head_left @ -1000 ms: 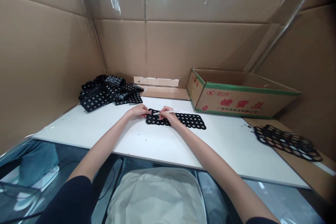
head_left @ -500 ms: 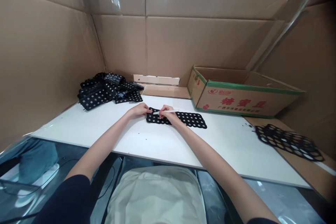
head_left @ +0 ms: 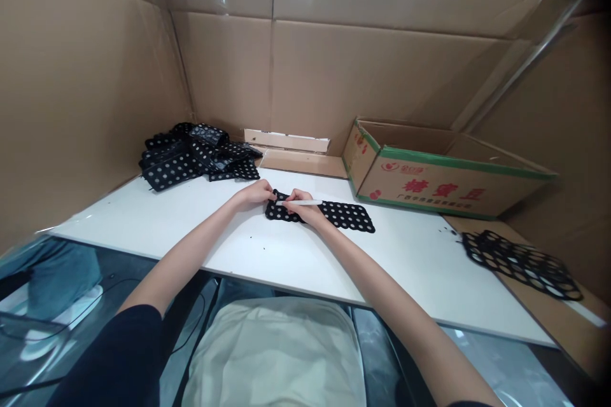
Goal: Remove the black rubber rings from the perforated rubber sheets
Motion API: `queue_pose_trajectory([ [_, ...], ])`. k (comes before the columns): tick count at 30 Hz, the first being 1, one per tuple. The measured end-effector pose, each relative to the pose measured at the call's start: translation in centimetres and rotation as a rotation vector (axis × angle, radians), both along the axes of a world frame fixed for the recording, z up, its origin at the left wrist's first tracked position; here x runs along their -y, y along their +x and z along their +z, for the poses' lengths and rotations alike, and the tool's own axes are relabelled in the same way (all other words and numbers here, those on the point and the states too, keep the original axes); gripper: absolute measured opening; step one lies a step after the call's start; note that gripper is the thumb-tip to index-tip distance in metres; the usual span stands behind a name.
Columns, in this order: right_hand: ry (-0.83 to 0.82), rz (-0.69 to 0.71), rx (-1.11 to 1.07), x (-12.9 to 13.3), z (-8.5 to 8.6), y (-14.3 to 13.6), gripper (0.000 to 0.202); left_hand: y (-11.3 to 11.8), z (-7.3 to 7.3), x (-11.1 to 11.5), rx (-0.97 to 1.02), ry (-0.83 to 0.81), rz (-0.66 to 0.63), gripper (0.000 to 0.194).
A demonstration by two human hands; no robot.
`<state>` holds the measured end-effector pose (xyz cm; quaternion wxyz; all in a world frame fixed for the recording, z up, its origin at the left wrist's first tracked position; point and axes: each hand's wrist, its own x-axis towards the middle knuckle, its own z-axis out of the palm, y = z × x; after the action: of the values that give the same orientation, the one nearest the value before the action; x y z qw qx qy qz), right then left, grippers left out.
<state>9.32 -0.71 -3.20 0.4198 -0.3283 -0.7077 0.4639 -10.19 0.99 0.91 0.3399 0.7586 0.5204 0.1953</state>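
Note:
A black strip with pale round dots and a scalloped edge [head_left: 347, 216] lies flat on the white table. My left hand [head_left: 256, 193] is closed at the strip's left end, thumb and fingertips pinching its upper corner. Over the left part of the strip, my right hand [head_left: 304, 205] grips a slim white pen-like tool [head_left: 310, 202]. The tool lies nearly level and its tip points left, toward my left fingertips. Whether the tip touches the strip is too small to tell. My right hand hides some of the strip's middle.
Similar black dotted pieces [head_left: 174, 168] are heaped at the back left. A cardboard box with green edges [head_left: 429, 181] stands at the back right. Black netlike sheets with large holes [head_left: 522, 264] lie at the right. Cardboard walls [head_left: 319, 70] enclose the table [head_left: 200, 229].
The camera view has shifted slightly. My right hand and the white tool have moved a little left along the strip. My left hand keeps its place at the strip's end.

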Motion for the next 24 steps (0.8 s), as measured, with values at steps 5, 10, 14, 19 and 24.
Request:
queue_pose_trajectory([
  [5, 0.036, -0.025, 0.055, 0.0, 0.0, -0.2, 0.025, 0.1, -0.1, -0.2, -0.003, 0.01, -0.012, 0.025],
  [10, -0.019, -0.051, 0.034, -0.2, 0.2, -0.8, 0.034, 0.0, 0.0, -0.1, 0.008, -0.016, -0.005, 0.03],
  [14, 0.047, -0.114, 0.034, -0.1, 0.4, -1.4, 0.043, 0.0, -0.1, 0.0, 0.097, -0.072, 0.013, 0.035],
  [19, 0.003, -0.13, -0.004, 0.0, 0.5, -1.6, 0.041, 0.1, -0.4, 0.2, 0.197, -0.106, 0.034, 0.04],
  [24, -0.127, -0.073, -0.091, -0.5, 0.5, -1.2, 0.03, 0.0, -0.5, 0.3, 0.245, -0.124, 0.021, 0.039],
])
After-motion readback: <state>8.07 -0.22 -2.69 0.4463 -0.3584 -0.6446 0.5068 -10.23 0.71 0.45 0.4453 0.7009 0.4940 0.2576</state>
